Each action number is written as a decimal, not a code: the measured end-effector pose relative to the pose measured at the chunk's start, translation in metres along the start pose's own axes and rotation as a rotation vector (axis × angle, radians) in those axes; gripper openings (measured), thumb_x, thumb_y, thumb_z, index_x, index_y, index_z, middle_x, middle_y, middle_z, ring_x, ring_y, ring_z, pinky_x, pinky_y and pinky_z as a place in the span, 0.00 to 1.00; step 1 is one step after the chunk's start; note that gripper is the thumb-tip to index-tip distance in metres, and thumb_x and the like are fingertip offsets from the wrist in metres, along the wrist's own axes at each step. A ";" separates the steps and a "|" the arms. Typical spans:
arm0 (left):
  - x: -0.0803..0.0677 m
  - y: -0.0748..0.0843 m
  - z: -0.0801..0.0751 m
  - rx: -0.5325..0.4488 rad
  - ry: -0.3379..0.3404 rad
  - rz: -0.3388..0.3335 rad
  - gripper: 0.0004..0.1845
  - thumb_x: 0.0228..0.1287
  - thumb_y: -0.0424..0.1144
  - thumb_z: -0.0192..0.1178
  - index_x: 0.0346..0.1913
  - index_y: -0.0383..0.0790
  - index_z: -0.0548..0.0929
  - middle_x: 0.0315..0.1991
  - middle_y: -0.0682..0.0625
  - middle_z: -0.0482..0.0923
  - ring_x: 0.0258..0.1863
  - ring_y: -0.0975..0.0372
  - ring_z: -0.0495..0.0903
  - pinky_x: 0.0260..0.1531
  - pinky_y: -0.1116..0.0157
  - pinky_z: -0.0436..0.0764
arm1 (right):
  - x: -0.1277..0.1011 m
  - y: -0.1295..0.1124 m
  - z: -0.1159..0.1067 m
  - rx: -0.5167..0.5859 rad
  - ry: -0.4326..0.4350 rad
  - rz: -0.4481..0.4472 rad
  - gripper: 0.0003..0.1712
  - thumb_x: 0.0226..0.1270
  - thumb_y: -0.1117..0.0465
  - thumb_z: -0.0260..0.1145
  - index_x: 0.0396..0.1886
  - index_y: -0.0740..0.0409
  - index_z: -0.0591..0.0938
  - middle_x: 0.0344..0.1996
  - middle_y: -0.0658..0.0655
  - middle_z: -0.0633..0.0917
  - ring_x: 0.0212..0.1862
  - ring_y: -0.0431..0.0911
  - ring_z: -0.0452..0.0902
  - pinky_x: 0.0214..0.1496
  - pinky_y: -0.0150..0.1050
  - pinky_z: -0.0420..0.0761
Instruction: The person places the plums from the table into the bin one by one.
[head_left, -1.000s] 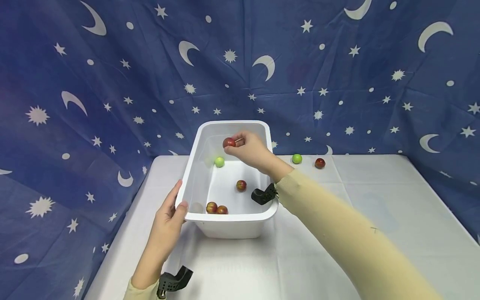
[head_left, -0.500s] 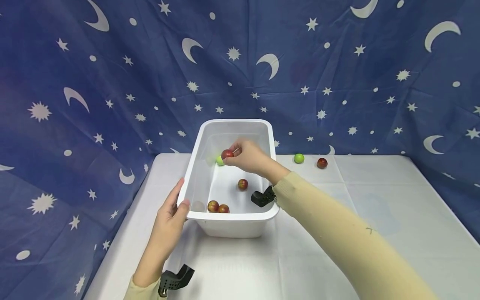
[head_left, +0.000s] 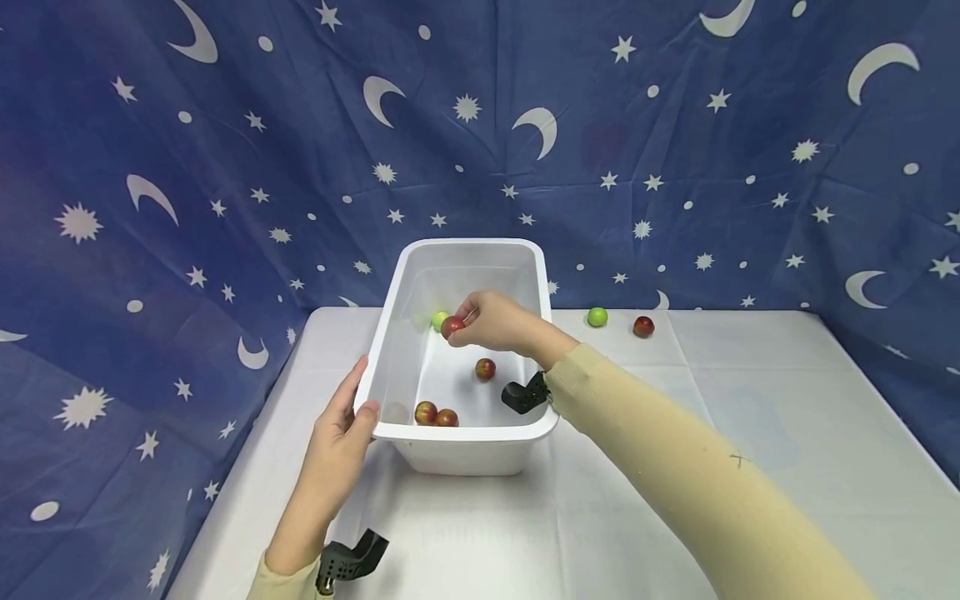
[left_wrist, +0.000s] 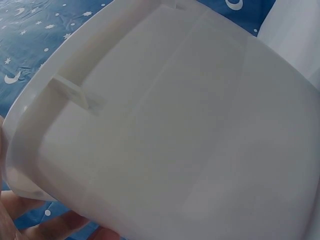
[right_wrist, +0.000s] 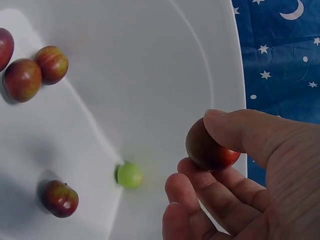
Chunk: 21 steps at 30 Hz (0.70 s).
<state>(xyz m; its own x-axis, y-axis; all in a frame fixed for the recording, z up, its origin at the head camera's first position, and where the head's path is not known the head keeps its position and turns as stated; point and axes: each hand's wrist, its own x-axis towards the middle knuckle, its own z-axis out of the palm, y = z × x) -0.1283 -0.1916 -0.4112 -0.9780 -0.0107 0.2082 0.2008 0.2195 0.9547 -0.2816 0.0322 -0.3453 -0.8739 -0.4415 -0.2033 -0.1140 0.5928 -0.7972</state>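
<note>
My right hand [head_left: 498,322] reaches inside a white plastic tub [head_left: 465,434] and pinches a dark red plum [right_wrist: 204,146] between thumb and fingertips. The right wrist view shows it held above the tub floor. Below it, a green fruit [right_wrist: 130,175] lies by the tub wall and a reddish plum [right_wrist: 60,199] lies on the floor. More red-yellow plums [right_wrist: 23,80] cluster along the wall, near the tub's front in the head view. My left hand [head_left: 339,446] grips the tub's rim at its front left corner, thumb on top, other fingers outside and underneath.
The tub stands on a white-covered table [head_left: 645,500]. To its right, near the back edge, lie another green fruit [head_left: 597,317] and a dark red plum [head_left: 643,327]. A blue cloth [head_left: 480,125] with moons and stars hangs behind and at the sides.
My right hand has lowered deeper into the tub with the plum, which now partly overlaps the green fruit in the head view. My left hand stays on the rim.
</note>
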 end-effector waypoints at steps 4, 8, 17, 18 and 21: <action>0.000 0.000 0.000 0.001 -0.001 0.003 0.28 0.75 0.35 0.46 0.75 0.52 0.58 0.73 0.47 0.57 0.65 0.51 0.63 0.52 0.72 0.71 | -0.001 0.000 -0.001 -0.003 0.007 -0.006 0.19 0.56 0.58 0.74 0.43 0.60 0.78 0.36 0.56 0.83 0.41 0.48 0.78 0.43 0.42 0.76; 0.000 0.000 0.001 0.005 -0.003 0.001 0.28 0.76 0.35 0.45 0.75 0.52 0.58 0.73 0.46 0.56 0.65 0.51 0.63 0.54 0.66 0.70 | -0.002 0.000 -0.003 0.011 0.017 -0.016 0.20 0.57 0.58 0.74 0.45 0.60 0.77 0.36 0.56 0.83 0.42 0.48 0.78 0.45 0.43 0.76; -0.002 0.001 0.001 0.024 0.001 -0.007 0.28 0.76 0.35 0.45 0.75 0.54 0.58 0.72 0.46 0.57 0.64 0.51 0.65 0.49 0.70 0.74 | -0.021 0.000 -0.022 0.127 0.092 -0.110 0.24 0.60 0.55 0.71 0.54 0.56 0.77 0.43 0.53 0.82 0.46 0.46 0.79 0.50 0.44 0.77; -0.002 0.001 0.002 0.028 0.003 -0.006 0.28 0.76 0.36 0.45 0.75 0.53 0.58 0.72 0.46 0.57 0.64 0.50 0.65 0.49 0.70 0.75 | -0.025 0.000 -0.027 0.143 0.103 -0.123 0.24 0.61 0.55 0.70 0.55 0.56 0.77 0.44 0.53 0.82 0.47 0.46 0.78 0.51 0.45 0.76; -0.001 0.002 0.002 0.025 0.005 -0.009 0.28 0.76 0.36 0.45 0.75 0.53 0.58 0.72 0.46 0.58 0.64 0.50 0.65 0.49 0.69 0.74 | -0.037 0.005 -0.042 0.189 0.145 -0.153 0.25 0.61 0.54 0.70 0.56 0.54 0.77 0.46 0.52 0.82 0.48 0.45 0.78 0.53 0.44 0.76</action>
<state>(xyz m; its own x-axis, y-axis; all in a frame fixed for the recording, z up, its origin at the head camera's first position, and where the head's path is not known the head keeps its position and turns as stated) -0.1266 -0.1892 -0.4099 -0.9795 -0.0179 0.2005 0.1902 0.2437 0.9510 -0.2694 0.0795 -0.3179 -0.9136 -0.4066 0.0002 -0.1714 0.3846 -0.9070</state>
